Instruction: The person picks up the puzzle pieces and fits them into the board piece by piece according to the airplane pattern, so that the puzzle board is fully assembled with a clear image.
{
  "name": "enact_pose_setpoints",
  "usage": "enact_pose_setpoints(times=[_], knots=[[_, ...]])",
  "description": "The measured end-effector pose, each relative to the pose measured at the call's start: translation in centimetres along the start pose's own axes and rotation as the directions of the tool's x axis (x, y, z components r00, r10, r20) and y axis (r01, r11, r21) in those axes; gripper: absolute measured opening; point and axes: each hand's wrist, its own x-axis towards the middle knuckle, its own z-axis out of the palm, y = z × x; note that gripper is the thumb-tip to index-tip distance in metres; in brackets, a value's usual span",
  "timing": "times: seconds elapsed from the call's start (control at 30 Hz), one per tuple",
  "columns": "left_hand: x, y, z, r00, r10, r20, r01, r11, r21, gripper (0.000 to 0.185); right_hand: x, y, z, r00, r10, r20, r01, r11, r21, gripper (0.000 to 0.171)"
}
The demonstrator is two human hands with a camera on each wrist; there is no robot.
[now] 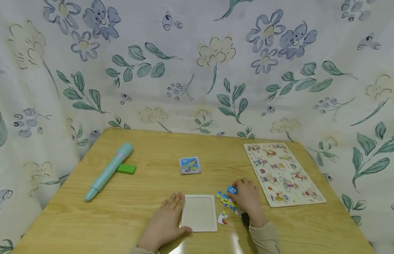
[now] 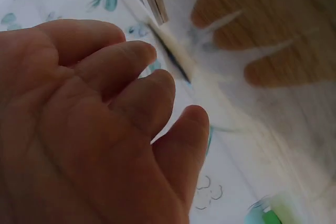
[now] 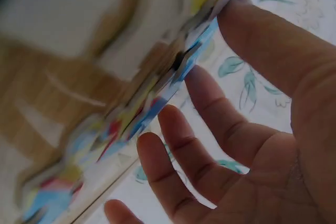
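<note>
In the head view, an off-white square puzzle frame (image 1: pixel 199 213) lies on the table with a bare inside. My left hand (image 1: pixel 165 220) lies along its left side, fingers extended and thumb at the lower left corner; the left wrist view shows these fingers (image 2: pixel 144 100) unwrapped around anything. Right of the frame is a small pile of jigsaw pieces (image 1: pixel 223 198) in blue, yellow and white. My right hand (image 1: pixel 248 197) is over the pile, thumb and forefinger on either side of a blue puzzle piece (image 1: pixel 232 189). A white and red piece (image 1: pixel 223 218) lies nearer me.
A square picture card (image 1: pixel 190 165) with a yellow airplane lies behind the frame. To the right is a large board (image 1: pixel 284 174) with printed figures. A turquoise pen-shaped object (image 1: pixel 109 171) and a green block (image 1: pixel 126 169) lie at left. A patterned curtain (image 1: pixel 184 88) hangs behind the table.
</note>
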Motion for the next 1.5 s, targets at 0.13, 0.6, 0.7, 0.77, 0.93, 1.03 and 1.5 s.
enact_pose_setpoints(times=[0.13, 0.6, 0.7, 0.77, 0.93, 1.03, 1.5], knots=[[-0.1, -0.3, 0.3, 1.000, -0.008, 0.030, 0.009, 1.000, -0.020, 0.106, 0.5, 0.1, 0.1, 0.998, 0.030, 0.055, -0.034, 0.997, 0.075, 0.032], [0.3, -0.7, 0.2, 0.999, 0.019, 0.046, -0.017, 0.999, -0.040, 0.099, 3.0, 1.8, 0.5, 0.987, 0.129, 0.092, -0.158, 0.740, 0.654, 0.016], [0.3, -0.7, 0.1, 0.999, 0.018, 0.047, -0.017, 0.999, -0.034, 0.098, 3.1, 1.2, 0.5, 0.980, 0.173, 0.095, -0.190, 0.700, 0.688, 0.017], [0.2, -0.7, 0.1, 0.998, 0.015, 0.054, -0.014, 0.999, -0.033, 0.098, 3.0, 0.5, 0.4, 0.980, 0.181, 0.086, -0.189, 0.691, 0.698, 0.017], [0.1, -0.5, 0.0, 0.998, 0.014, 0.069, -0.012, 1.000, -0.028, 0.098, 2.7, -1.6, 0.7, 0.986, 0.161, 0.049, -0.150, 0.713, 0.685, 0.014], [0.1, -0.4, 0.2, 0.998, 0.019, 0.067, -0.018, 1.000, -0.023, 0.098, 2.6, -3.0, 0.9, 0.991, 0.124, 0.053, -0.126, 0.717, 0.685, 0.012], [0.3, -0.4, 0.1, 0.997, 0.014, 0.079, -0.013, 1.000, -0.016, 0.098, 1.2, -9.7, 3.0, 0.940, -0.143, 0.310, -0.117, 0.720, 0.684, 0.005]])
